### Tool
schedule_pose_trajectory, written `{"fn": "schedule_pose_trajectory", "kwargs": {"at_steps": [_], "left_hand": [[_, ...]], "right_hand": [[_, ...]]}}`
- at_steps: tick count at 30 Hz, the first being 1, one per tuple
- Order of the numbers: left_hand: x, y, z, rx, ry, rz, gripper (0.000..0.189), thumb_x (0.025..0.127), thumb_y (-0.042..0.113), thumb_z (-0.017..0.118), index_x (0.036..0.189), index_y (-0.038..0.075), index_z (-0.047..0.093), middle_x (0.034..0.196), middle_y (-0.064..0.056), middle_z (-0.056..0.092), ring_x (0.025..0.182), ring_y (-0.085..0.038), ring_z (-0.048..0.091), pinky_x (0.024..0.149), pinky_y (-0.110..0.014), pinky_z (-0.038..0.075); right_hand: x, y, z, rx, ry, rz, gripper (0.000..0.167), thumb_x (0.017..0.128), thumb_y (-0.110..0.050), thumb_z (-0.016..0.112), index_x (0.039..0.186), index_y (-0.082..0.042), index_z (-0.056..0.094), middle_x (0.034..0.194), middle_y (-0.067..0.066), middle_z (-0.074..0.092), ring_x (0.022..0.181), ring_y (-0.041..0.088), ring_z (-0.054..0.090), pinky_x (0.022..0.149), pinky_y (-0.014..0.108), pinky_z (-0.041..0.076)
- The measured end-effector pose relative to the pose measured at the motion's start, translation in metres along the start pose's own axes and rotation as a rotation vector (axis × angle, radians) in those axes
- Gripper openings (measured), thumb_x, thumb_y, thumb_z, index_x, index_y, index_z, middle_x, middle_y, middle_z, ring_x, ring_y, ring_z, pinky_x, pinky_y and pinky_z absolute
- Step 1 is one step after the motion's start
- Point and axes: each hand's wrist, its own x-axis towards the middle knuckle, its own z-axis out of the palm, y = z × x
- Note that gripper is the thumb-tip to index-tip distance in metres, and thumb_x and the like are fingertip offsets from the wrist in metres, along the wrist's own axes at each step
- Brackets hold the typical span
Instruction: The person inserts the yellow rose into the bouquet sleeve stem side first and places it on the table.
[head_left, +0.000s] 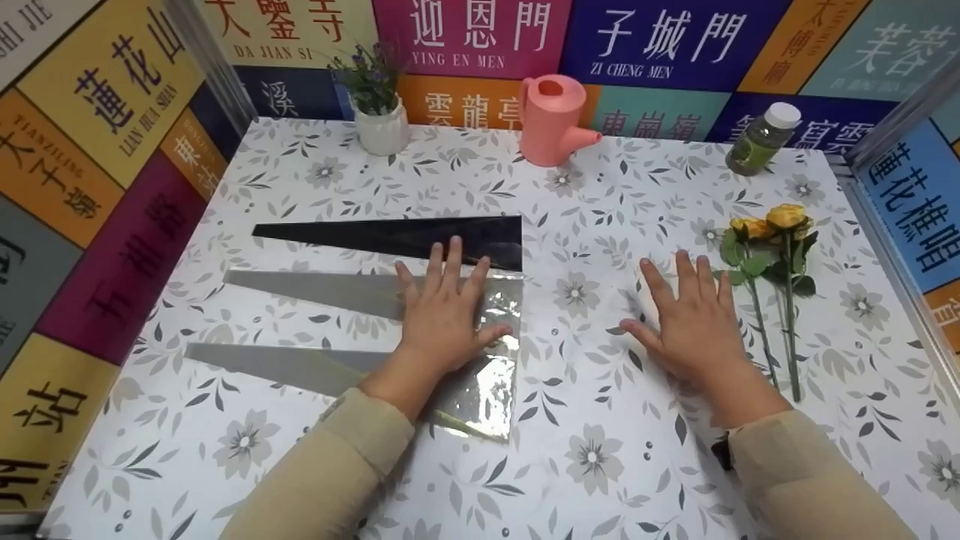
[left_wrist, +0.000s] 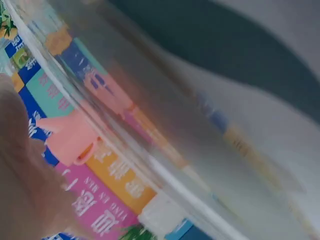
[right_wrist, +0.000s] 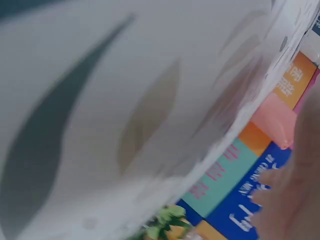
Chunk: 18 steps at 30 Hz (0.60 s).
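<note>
My left hand (head_left: 446, 311) lies palm down with its fingers spread over flat, tapered plastic pieces. Its fingertips overlap a black tapered piece (head_left: 390, 231); the palm covers part of a grey, see-through one (head_left: 322, 289). Nearer the front, a similar grey piece (head_left: 277, 369) passes partly beneath the wrist. Shiny film (head_left: 491, 382) shows at their wide right ends. To the right, my right hand (head_left: 694, 322) rests palm down on the flowered tabletop, fingers spread and holding nothing. Just beyond it lie yellow roses (head_left: 787, 217) on long green stems. Both wrist views show only part of each hand.
Along the back stand a white pot with a purple-flowered plant (head_left: 381, 127), a pink watering can (head_left: 553, 124) and a white-capped bottle (head_left: 763, 139). Colourful lettered panels (head_left: 472, 34) wall the table on three sides. Something dark (head_left: 721, 452) peeks out by the right sleeve.
</note>
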Motion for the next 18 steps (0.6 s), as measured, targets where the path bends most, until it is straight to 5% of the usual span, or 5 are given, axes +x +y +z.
{"fn": "schedule_pose_trajectory", "kwargs": {"at_steps": [4,8,14,18], "left_hand": [[0.013,-0.001,-0.026,-0.072,0.001,-0.028,0.1,0.093,0.073,0.063,0.17,0.021,0.024,0.176,-0.018,0.003,0.161,-0.041,0.003,0.117,-0.078,-0.004],[0.031,0.001,-0.044,-0.307,0.089,-0.06,0.079,0.097,0.056,0.071,0.16,0.016,0.046,0.167,-0.013,0.037,0.153,-0.037,0.033,0.123,-0.066,0.021],[0.051,0.008,-0.025,-0.674,0.151,-0.135,0.051,0.099,0.034,0.075,0.143,0.012,0.063,0.137,-0.007,0.065,0.13,-0.027,0.058,0.114,-0.042,0.042],[0.065,0.011,-0.012,-0.721,0.162,-0.21,0.044,0.098,0.027,0.077,0.139,0.012,0.067,0.127,-0.008,0.069,0.121,-0.026,0.063,0.108,-0.041,0.047]], "right_hand": [[0.012,0.007,-0.02,0.069,0.036,0.048,0.087,0.102,-0.059,0.06,0.167,-0.011,0.026,0.166,0.037,0.02,0.152,0.06,0.015,0.121,0.074,0.009],[0.026,0.005,-0.035,0.291,0.103,0.125,0.072,0.102,-0.039,0.07,0.157,-0.001,0.044,0.156,0.034,0.038,0.144,0.057,0.033,0.116,0.073,0.025],[0.047,-0.027,-0.01,0.676,0.128,0.204,0.051,0.101,-0.019,0.072,0.146,0.002,0.059,0.144,0.028,0.055,0.133,0.046,0.051,0.112,0.058,0.041],[0.065,-0.056,0.015,0.863,0.12,0.249,0.046,0.103,-0.017,0.07,0.144,0.003,0.06,0.131,0.025,0.065,0.117,0.038,0.062,0.099,0.038,0.051]]}}
